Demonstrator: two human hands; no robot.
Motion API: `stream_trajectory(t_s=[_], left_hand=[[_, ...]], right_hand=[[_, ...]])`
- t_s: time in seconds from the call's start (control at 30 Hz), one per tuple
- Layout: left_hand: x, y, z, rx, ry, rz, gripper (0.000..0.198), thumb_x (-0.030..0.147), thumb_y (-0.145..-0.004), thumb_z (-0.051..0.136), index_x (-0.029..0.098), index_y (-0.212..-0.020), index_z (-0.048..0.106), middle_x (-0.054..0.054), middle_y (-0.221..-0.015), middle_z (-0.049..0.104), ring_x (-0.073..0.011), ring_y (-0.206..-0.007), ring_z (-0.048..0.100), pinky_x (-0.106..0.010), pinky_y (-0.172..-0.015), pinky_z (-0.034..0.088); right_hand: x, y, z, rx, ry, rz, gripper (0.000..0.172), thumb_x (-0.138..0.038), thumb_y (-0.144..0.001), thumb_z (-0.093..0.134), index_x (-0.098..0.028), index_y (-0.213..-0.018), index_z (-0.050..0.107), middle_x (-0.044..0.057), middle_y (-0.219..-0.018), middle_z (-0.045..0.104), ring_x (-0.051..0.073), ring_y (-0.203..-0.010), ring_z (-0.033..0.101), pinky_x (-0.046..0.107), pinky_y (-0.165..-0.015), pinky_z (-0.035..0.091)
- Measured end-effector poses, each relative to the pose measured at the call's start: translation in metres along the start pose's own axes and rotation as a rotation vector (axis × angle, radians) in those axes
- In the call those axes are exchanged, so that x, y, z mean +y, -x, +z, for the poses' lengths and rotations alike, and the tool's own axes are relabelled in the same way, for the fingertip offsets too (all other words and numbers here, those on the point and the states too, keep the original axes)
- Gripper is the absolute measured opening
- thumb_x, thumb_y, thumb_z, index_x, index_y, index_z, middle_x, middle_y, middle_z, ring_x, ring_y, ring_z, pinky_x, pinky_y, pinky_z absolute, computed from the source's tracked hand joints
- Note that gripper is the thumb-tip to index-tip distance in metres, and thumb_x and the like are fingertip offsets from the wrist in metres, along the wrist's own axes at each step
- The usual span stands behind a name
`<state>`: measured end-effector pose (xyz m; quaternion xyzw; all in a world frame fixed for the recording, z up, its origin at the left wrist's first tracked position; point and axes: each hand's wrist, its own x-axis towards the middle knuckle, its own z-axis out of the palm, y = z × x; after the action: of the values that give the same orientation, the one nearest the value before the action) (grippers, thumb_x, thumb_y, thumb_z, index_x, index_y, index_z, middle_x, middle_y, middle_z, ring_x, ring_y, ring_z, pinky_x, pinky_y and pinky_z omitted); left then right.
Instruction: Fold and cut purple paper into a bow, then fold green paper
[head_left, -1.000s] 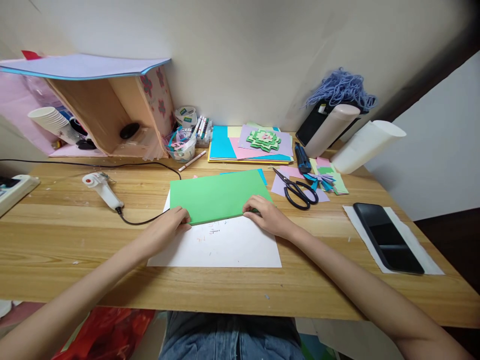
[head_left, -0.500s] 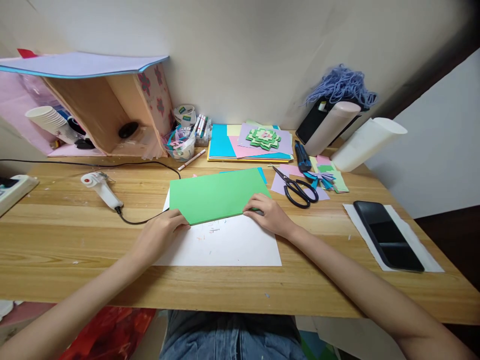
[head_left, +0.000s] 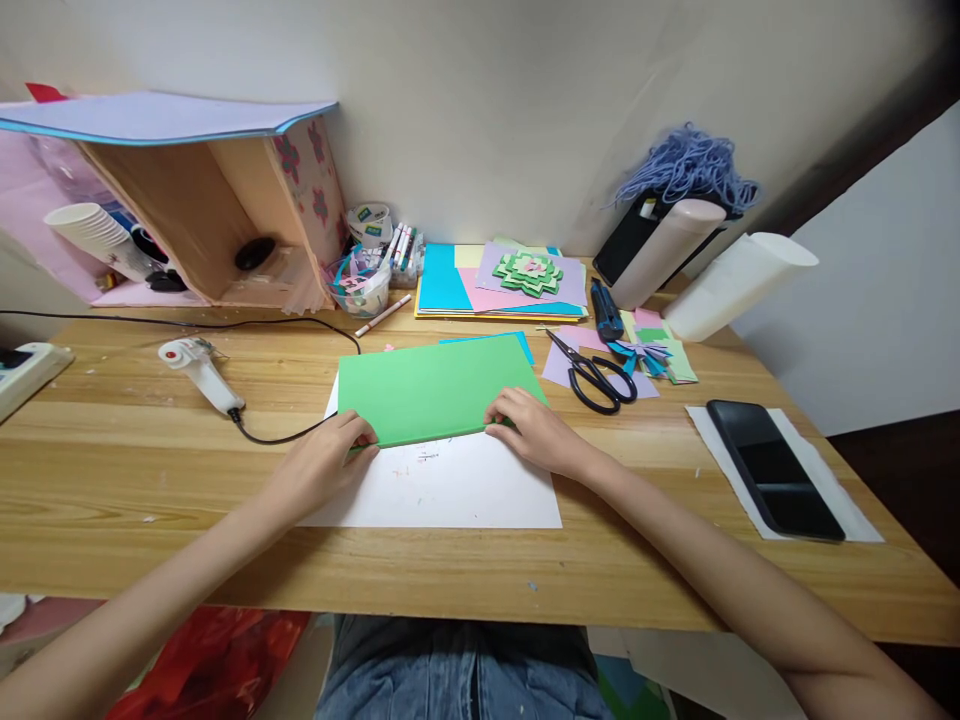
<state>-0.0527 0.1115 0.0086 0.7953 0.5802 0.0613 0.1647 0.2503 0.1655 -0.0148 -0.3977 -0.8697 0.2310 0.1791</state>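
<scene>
A sheet of green paper lies over a white sheet on the wooden desk, its near edge turned up in a narrow fold. My left hand pinches that edge at its left end, fingers closed on the paper. At the right end of the same edge, my right hand grips the paper between thumb and fingers. Small coloured scraps and marks dot the white sheet. A bit of blue paper shows behind the green one.
Black-handled scissors lie right of the green paper, near a utility knife and a blue paper bow. A corded white glue gun rests at left. Stacked coloured paper stands behind; a phone lies far right.
The view has shifted very slightly. Both hands keep their hold on the near edge; my left hand's fingers have curled a little more over the paper.
</scene>
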Motion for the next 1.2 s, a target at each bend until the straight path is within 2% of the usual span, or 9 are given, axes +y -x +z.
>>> stream_trajectory(t_s=[0.17,0.33,0.53,0.67,0.8,0.93,1.07,1.2], left_hand=[[0.007,-0.005,0.000,-0.041,0.098,0.025,0.018,0.036,-0.083,0.047,0.020,-0.085,0.054,-0.003,-0.086,0.056,-0.0185,-0.078,0.055,-0.029,-0.067,0.040],[0.037,-0.024,0.010,-0.048,0.211,0.071,0.018,0.033,-0.085,0.044,0.020,-0.088,0.056,-0.004,-0.089,0.058,-0.0186,-0.082,0.055,-0.028,-0.067,0.040],[0.063,-0.058,0.014,-0.001,0.071,0.149,0.009,0.020,-0.080,0.044,0.018,-0.082,0.054,-0.004,-0.080,0.056,-0.0189,-0.075,0.053,-0.028,-0.062,0.038],[0.061,-0.066,0.016,0.029,0.002,0.183,0.012,0.014,-0.080,0.042,0.019,-0.084,0.052,-0.003,-0.080,0.057,-0.0186,-0.073,0.051,-0.028,-0.059,0.036],[0.051,-0.064,0.025,0.118,-0.003,0.175,0.018,0.012,-0.082,0.040,0.020,-0.088,0.054,-0.003,-0.081,0.057,-0.0180,-0.073,0.052,-0.028,-0.059,0.036],[0.048,-0.061,0.030,0.196,0.107,0.181,0.015,0.020,-0.085,0.048,0.020,-0.092,0.061,-0.005,-0.087,0.059,-0.0179,-0.077,0.055,-0.028,-0.063,0.040],[0.051,-0.059,0.032,0.203,0.258,0.177,0.015,0.029,-0.083,0.056,0.019,-0.088,0.065,-0.005,-0.083,0.060,-0.0170,-0.074,0.057,-0.028,-0.065,0.042],[0.053,-0.058,0.034,0.204,0.324,0.136,0.013,0.029,-0.081,0.058,0.018,-0.082,0.064,-0.004,-0.081,0.060,-0.0166,-0.073,0.056,-0.029,-0.066,0.042]], right_hand=[[-0.009,0.002,0.003,0.014,0.123,-0.033,0.006,-0.015,-0.086,0.050,-0.018,-0.082,0.052,0.006,-0.085,0.057,0.020,-0.081,0.050,0.032,-0.070,0.042],[-0.006,0.003,0.010,0.088,0.180,-0.115,0.008,-0.015,-0.089,0.046,-0.017,-0.085,0.053,0.007,-0.083,0.058,0.021,-0.079,0.050,0.034,-0.071,0.043],[0.002,0.002,0.009,0.190,0.262,-0.154,0.018,-0.016,-0.091,0.040,-0.016,-0.096,0.057,0.011,-0.089,0.058,0.022,-0.084,0.053,0.037,-0.075,0.046],[0.004,0.002,0.008,0.209,0.179,-0.129,0.017,-0.016,-0.090,0.042,-0.017,-0.094,0.058,0.010,-0.089,0.060,0.021,-0.084,0.056,0.034,-0.074,0.048],[0.006,0.002,0.011,0.231,0.027,-0.101,0.013,-0.017,-0.088,0.047,-0.019,-0.093,0.059,0.007,-0.086,0.063,0.020,-0.084,0.058,0.033,-0.074,0.048],[0.006,0.002,0.013,0.265,-0.040,-0.072,0.010,-0.016,-0.087,0.050,-0.019,-0.090,0.059,0.006,-0.083,0.064,0.019,-0.082,0.058,0.033,-0.072,0.046],[0.005,0.002,0.013,0.296,-0.055,-0.081,0.010,-0.015,-0.087,0.051,-0.019,-0.086,0.060,0.006,-0.080,0.063,0.019,-0.080,0.056,0.033,-0.070,0.046],[0.003,0.002,0.012,0.301,-0.093,-0.073,0.011,-0.014,-0.086,0.052,-0.020,-0.086,0.061,0.005,-0.080,0.063,0.019,-0.081,0.056,0.032,-0.071,0.045]])
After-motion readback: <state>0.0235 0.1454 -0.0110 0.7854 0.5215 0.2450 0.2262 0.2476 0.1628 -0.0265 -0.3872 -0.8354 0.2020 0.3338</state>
